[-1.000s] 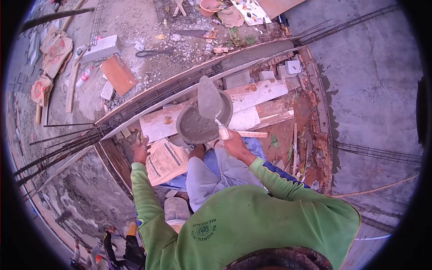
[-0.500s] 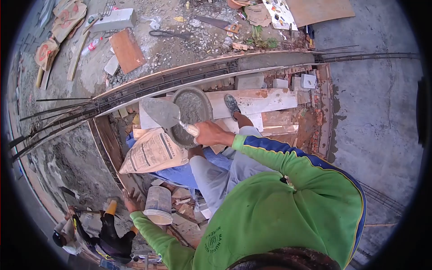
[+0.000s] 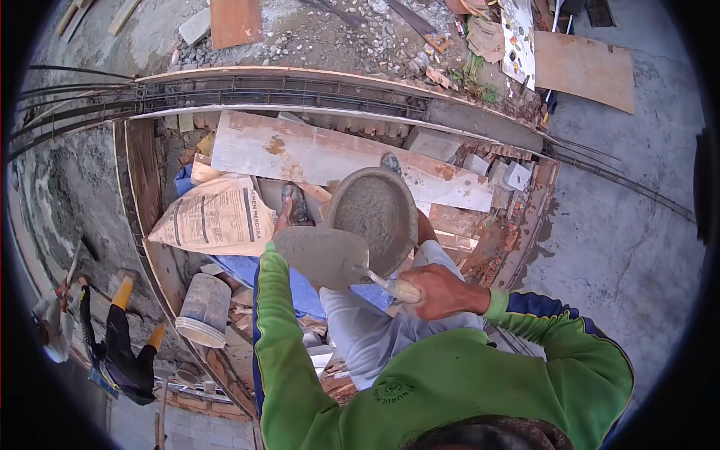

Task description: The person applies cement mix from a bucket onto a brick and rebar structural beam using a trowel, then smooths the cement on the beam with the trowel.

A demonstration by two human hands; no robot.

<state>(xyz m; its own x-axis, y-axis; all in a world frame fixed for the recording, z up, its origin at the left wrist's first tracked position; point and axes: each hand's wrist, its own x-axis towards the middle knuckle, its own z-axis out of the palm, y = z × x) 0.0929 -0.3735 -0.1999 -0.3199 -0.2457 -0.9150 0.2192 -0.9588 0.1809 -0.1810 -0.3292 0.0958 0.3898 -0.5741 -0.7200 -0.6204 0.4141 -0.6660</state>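
Note:
My right hand [image 3: 439, 291] is closed around the wooden handle of a trowel [image 3: 319, 253]. The broad grey blade points left, across the near left side of a round basin [image 3: 411, 206] holding wet grey mortar [image 3: 369, 217]. My left hand [image 3: 283, 216] is left of the basin, just beyond the blade and partly hidden by it. Its visible fingers look stretched out, with nothing seen in them. Beside that hand lies a paper cement bag [image 3: 214, 217]. The basin sits in front of my legs, close to my shoes.
A dirty white bucket [image 3: 204, 307] stands lower left. Long boards [image 3: 300, 146] lie beyond the basin, before a formwork trench with steel bars [image 3: 262, 96]. Another person [image 3: 124, 337] works at lower left with a long-handled tool. Rubble and a handsaw [image 3: 420, 26] lie farther off.
My left hand has moved from near the bucket to beside the basin. The trowel has come nearer my body, and the basin appears closer too. The view has shifted.

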